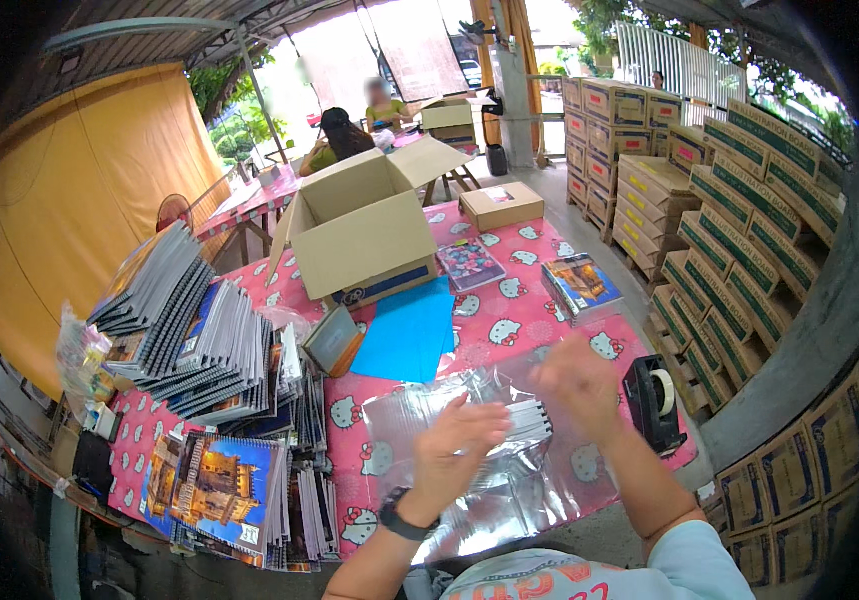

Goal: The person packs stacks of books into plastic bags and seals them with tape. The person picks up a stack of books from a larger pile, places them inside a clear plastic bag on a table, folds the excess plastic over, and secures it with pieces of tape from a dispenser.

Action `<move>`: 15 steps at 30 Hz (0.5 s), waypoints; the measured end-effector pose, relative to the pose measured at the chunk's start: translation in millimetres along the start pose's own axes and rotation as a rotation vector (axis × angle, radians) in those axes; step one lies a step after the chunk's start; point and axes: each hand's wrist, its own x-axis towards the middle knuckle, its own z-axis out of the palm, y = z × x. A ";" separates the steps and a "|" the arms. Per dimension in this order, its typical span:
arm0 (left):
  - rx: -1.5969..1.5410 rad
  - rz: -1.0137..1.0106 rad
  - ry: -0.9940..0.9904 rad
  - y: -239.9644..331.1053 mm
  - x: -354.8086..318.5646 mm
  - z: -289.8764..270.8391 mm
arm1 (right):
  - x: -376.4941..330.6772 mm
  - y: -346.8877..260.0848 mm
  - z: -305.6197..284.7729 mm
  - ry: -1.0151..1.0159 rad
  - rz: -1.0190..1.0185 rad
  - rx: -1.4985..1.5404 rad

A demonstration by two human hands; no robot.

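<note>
A sheet of transparent plastic film (469, 520) is spread over the near side of the table, wrinkled and shiny. A small stack of spiral notebooks (527, 422) lies at its middle, mostly hidden by my left hand (457, 440). That hand hovers over the film and the notebooks with its fingers stretched out, holding nothing I can see; a dark watch (409, 512) is on the wrist. My right hand (577, 378) is raised above the film's far right part, its fingers smeared by motion. Right of it stands a black tape dispenser (653, 405) with a roll of tape.
Tall piles of spiral notebooks (234, 350) crowd the left side. Beyond the film lie blue sheets (404, 335), an open carton (364, 235), a flowered notebook (471, 265), more notebooks (581, 285) and a closed box (501, 206). Stacked cartons (724, 265) line the right; two people sit farther back.
</note>
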 end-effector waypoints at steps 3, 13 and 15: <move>-0.071 -0.247 0.174 -19.0 8.6 -27.9 | 15.4 32.0 -3.0 0.003 0.380 -0.028; -0.390 -0.380 0.209 -51.7 39.3 -9.8 | 37.3 37.7 26.2 -0.125 0.360 0.419; -0.336 -0.350 0.162 -67.3 31.6 -30.4 | 25.8 53.3 11.1 -0.233 0.459 0.402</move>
